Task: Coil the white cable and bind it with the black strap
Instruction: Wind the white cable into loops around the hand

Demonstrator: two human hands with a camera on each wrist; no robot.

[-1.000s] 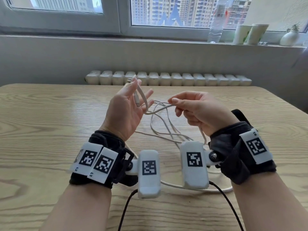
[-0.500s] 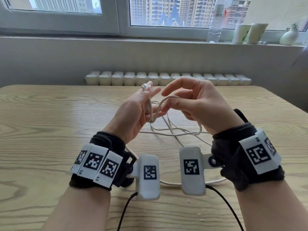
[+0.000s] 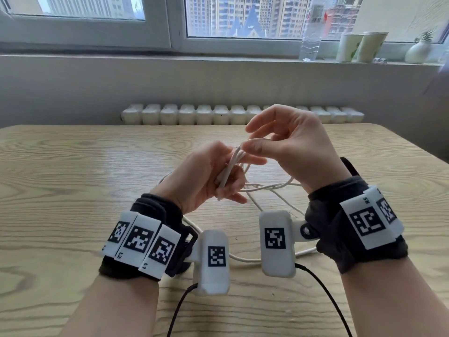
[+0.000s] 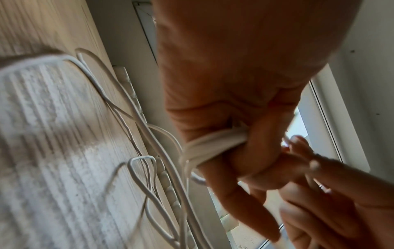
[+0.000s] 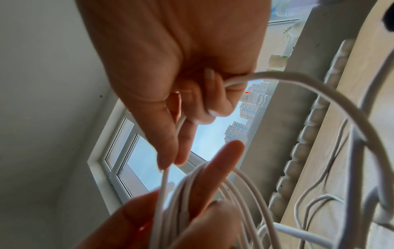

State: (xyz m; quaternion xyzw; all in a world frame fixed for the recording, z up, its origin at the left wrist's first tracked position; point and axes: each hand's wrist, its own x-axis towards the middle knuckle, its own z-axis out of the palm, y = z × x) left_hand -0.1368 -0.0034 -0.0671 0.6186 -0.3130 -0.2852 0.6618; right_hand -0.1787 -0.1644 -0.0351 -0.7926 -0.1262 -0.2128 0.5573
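The white cable (image 3: 229, 167) is partly gathered into loops held up above the wooden table (image 3: 73, 181). My left hand (image 3: 218, 175) grips these loops, fingers curled round the bundle (image 4: 213, 143). My right hand (image 3: 257, 142) is just right of it and pinches one strand (image 5: 164, 182) between thumb and forefinger, right at the bundle. The other right fingers are spread above. From the hands, loose cable (image 3: 269, 187) hangs down and lies tangled on the table (image 4: 147, 133). No black strap shows in any view.
More slack cable (image 3: 243, 259) curves under my wrists near the front of the table. A white radiator (image 3: 218, 114) runs behind the far edge. A water bottle (image 3: 311, 32), two cups (image 3: 362, 46) and a small vase (image 3: 418, 51) stand on the windowsill.
My left hand has dropped and curled its fingers round the loops. My right hand has brought another turn of cable across and now pinches it beside the left fingers.
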